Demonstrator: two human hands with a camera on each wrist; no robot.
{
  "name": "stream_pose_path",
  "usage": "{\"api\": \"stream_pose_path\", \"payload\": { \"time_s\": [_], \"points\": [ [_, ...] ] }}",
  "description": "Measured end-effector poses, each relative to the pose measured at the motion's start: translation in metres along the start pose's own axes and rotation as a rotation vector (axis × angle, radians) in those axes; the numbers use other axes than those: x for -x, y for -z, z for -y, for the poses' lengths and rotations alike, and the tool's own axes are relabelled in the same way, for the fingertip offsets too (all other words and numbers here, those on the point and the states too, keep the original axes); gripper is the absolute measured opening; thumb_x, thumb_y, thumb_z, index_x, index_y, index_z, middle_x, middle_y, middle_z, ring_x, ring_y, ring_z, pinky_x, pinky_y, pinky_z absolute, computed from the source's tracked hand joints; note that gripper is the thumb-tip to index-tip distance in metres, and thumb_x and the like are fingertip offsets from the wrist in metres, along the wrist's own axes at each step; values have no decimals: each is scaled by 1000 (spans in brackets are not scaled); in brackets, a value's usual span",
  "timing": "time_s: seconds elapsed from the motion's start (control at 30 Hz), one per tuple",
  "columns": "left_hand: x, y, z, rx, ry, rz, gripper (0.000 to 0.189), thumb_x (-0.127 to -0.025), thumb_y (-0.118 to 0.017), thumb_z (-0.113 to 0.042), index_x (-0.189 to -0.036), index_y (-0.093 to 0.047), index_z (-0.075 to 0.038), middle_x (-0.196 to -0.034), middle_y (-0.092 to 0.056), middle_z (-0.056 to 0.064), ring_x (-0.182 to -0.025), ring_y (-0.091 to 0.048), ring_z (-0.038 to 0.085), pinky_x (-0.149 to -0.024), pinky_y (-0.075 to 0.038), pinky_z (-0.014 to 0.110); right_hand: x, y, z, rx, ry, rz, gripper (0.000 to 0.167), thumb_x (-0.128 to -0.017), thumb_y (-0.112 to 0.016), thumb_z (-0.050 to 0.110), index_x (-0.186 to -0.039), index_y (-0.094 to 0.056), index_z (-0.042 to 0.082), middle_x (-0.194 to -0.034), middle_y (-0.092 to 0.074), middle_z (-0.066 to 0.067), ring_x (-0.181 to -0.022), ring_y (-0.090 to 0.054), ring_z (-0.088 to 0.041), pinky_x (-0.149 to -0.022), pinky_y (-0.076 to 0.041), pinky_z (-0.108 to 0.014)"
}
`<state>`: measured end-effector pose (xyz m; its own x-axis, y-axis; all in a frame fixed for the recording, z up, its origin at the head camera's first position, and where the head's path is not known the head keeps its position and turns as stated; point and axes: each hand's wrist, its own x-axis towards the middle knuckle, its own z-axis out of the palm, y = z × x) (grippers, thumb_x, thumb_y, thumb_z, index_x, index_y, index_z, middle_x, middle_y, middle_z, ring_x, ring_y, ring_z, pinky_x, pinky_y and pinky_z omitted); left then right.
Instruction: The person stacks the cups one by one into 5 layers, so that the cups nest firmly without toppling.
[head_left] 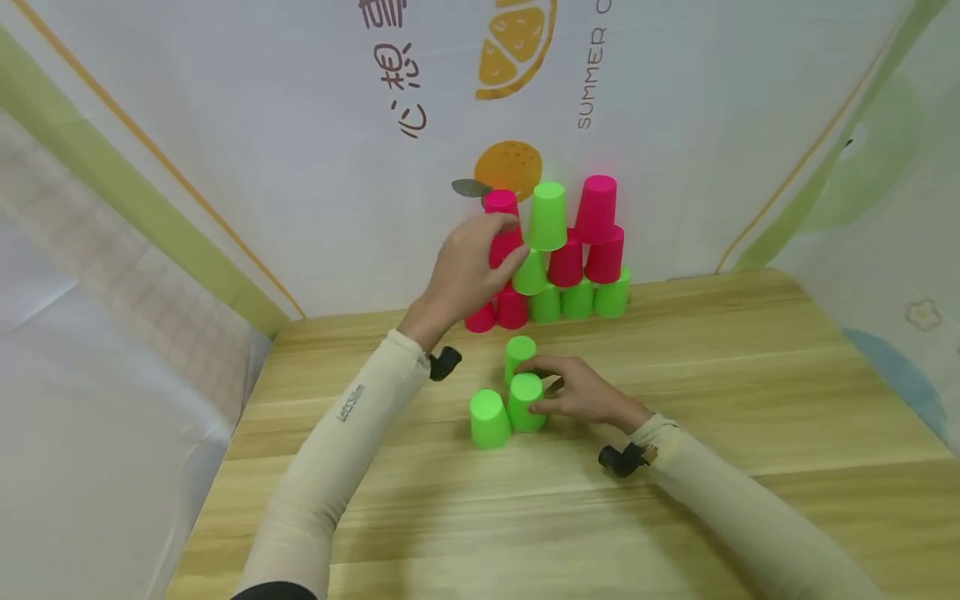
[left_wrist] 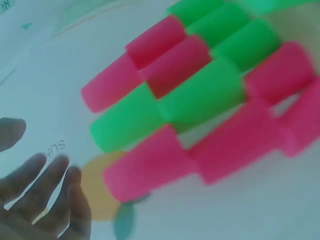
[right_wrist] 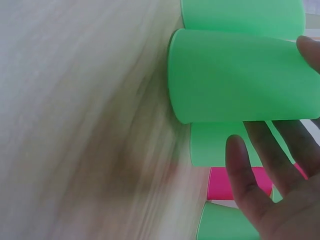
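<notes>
Upside-down pink and green cups stand stacked in three rows against the back wall. My left hand (head_left: 468,262) is raised before the stack's left side with thumb and fingers spread, holding nothing. It partly hides a pink cup (head_left: 501,200) of the top row, beside a green cup (head_left: 550,217) and another pink cup (head_left: 597,208). Nearer me, my right hand (head_left: 581,392) holds an upside-down green cup (head_left: 527,406) between thumb and forefinger; its other fingers extend beside it in the right wrist view. One green cup (head_left: 489,421) stands to its left, another (head_left: 519,348) just behind.
All the cups are on a wood-grain table (head_left: 450,517). A white printed cloth (head_left: 300,150) with an orange and lettering hangs right behind the stack. Pale cloth (head_left: 915,250) also borders the table on the right.
</notes>
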<state>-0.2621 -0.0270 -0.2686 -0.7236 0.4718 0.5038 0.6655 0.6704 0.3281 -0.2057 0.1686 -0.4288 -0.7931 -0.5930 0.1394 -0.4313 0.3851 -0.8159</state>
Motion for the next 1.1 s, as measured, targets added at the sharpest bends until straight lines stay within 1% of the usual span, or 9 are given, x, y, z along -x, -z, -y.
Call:
{"api": "stream_pose_path", "payload": {
  "time_s": [0.13, 0.27, 0.37, 0.47, 0.6, 0.67, 0.77, 0.93, 1.1],
  "points": [
    [48, -1, 16, 136, 63, 99, 38, -97, -66, -24, -129, -62, -3, -125, -69, 12, -116, -65, 27, -96, -57, 41, 3, 1, -3, 14, -4, -7, 49, -84, -80, 14, -130, -63, 11, -125, -69, -7, -116, -64, -28, -89, -61, -40],
    [90, -9, 30, 223, 145, 209, 38, -97, -66, -25, -129, -62, -5, -127, -70, 11, -117, -65, 26, -89, -59, 44, 3, 4, -1, 27, -9, -7, 49, -84, -80, 15, -130, -64, 12, -125, -69, -6, -117, -65, -28, -89, -61, -40],
    [114, -17, 35, 264, 187, 275, 41, -97, -66, -26, -132, -61, -6, -130, -69, 11, -121, -65, 28, -90, -58, 44, 1, 8, 3, 34, -3, 0, 50, -85, -80, 17, -131, -63, 13, -127, -69, -6, -117, -65, -28, -90, -61, -42],
    [133, -25, 36, 301, 228, 340, 46, -96, -68, -28, -136, -58, -7, -135, -66, 11, -124, -63, 28, -93, -57, 43, -1, 13, 8, 46, 8, 19, 50, -85, -80, 18, -132, -63, 12, -128, -68, -6, -117, -65, -26, -91, -61, -43],
    [148, -33, 35, 361, 275, 393, 52, -94, -71, -27, -140, -54, -9, -140, -62, 13, -128, -60, 30, -98, -55, 45, -3, 20, 16, 54, 3, 43, 50, -86, -80, 18, -133, -63, 12, -130, -68, -7, -118, -64, -26, -92, -60, -45],
    [153, -37, 35, 388, 290, 409, 55, -93, -72, -27, -141, -53, -9, -141, -61, 14, -130, -60, 31, -100, -55, 46, -3, 27, 20, 59, -13, 49, 50, -86, -79, 17, -133, -62, 13, -132, -67, -7, -118, -64, -26, -94, -60, -45],
    [158, -41, 35, 401, 303, 426, 57, -92, -73, -25, -142, -51, -9, -142, -60, 14, -130, -60, 31, -101, -55, 46, -4, 37, 26, 62, -29, 52, 50, -86, -79, 18, -134, -62, 13, -135, -65, -8, -119, -63, -27, -94, -60, -45],
    [163, -44, 35, 409, 293, 407, 56, -91, -75, -21, -140, -51, -6, -138, -62, 15, -127, -62, 32, -99, -56, 47, -8, 55, 36, 41, -13, 56, 52, -86, -78, 15, -135, -61, 11, -135, -64, -11, -117, -63, -29, -94, -59, -47],
    [166, -47, 34, 415, 283, 400, 55, -91, -75, -19, -137, -52, -2, -134, -65, 13, -124, -64, 32, -97, -58, 45, -12, 75, 45, 12, 3, 69, 50, -87, -77, 12, -134, -61, 9, -129, -66, -10, -114, -63, -27, -94, -60, -46]
  ]
}}
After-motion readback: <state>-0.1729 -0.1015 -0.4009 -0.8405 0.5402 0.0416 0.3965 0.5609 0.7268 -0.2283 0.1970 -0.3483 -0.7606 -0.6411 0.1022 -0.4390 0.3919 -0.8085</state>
